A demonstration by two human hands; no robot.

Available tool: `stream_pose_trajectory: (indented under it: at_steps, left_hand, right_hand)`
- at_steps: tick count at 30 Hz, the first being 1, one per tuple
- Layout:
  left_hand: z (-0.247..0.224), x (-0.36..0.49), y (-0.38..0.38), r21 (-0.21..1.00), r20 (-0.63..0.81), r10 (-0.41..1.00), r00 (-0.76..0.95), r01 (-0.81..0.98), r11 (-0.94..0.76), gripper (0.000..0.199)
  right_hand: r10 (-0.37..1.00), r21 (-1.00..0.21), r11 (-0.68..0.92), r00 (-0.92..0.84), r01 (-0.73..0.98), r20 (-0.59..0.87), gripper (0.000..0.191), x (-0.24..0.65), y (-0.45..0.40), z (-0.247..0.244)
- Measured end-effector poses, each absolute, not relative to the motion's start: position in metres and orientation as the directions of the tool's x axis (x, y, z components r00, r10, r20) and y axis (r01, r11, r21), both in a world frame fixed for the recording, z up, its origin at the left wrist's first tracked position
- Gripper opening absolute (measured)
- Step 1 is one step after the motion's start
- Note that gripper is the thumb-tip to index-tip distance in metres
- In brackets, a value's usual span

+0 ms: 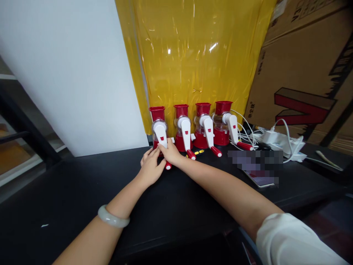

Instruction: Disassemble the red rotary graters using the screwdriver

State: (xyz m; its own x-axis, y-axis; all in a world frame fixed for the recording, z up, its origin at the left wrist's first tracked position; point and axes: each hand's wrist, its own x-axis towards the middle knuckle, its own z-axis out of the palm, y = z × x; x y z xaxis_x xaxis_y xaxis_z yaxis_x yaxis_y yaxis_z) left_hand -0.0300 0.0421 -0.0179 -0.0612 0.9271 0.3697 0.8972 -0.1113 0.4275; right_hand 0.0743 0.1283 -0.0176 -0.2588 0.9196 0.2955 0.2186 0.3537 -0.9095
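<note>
Left hand [151, 168]: at the lower front and side of the leftmost grater [160, 129], fingers together and bent onto its red base, thumb spread towards the crank handle [168, 166]; grip partly closed on the grater, exact fingertip contact hidden.
Right hand [171, 152]: at the other side of the same grater, thumb against the lower part of its white crank arm; grip closed on the grater, remaining fingers mostly hidden.
Leftmost grater: upright on the black surface [82, 191], red hopper on top, crank handle pointing down between and below the hands.
Other graters: three more of like build, second [182, 127], third [205, 125] and fourth [224, 123], upright in a row to the right.
Small item: yellow and black [199, 152], lying between the handles of the second and third.
Right side: white cables [248, 134], white charger [270, 137]; a phone [261, 180] nearer the person, partly pixelated.
Backdrop: glossy yellow sheet [193, 55] behind the row, printed carton [300, 73] at right.
Left wrist: pale bangle [113, 218].
</note>
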Motion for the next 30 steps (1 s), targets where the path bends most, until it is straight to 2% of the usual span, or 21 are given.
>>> stream_pose_trajectory:
  at_steps: [20, 26, 30]
  left_hand:
    - [-0.023, -0.031, 0.041, 0.426, 0.4, 0.916, -0.026, 0.89, -0.16, 0.06]
    - [-0.026, -0.039, 0.049, 0.449, 0.563, 0.803, -0.195, 0.888, -0.099, 0.073]
    - [-0.019, -0.046, 0.049, 0.466, 0.664, 0.714, -0.224, 0.87, -0.161, 0.073]
  right_hand:
    - [0.91, -0.925, 0.349, -0.287, 0.147, 0.298, 0.026, 0.072, 0.129, -0.029]
    - [0.906, -0.938, 0.327, -0.323, 0.119, 0.275, 0.024, 0.069, 0.122, -0.027]
    - [0.883, -0.94, 0.335, -0.371, 0.07, 0.287, 0.022, 0.067, 0.113, -0.027]
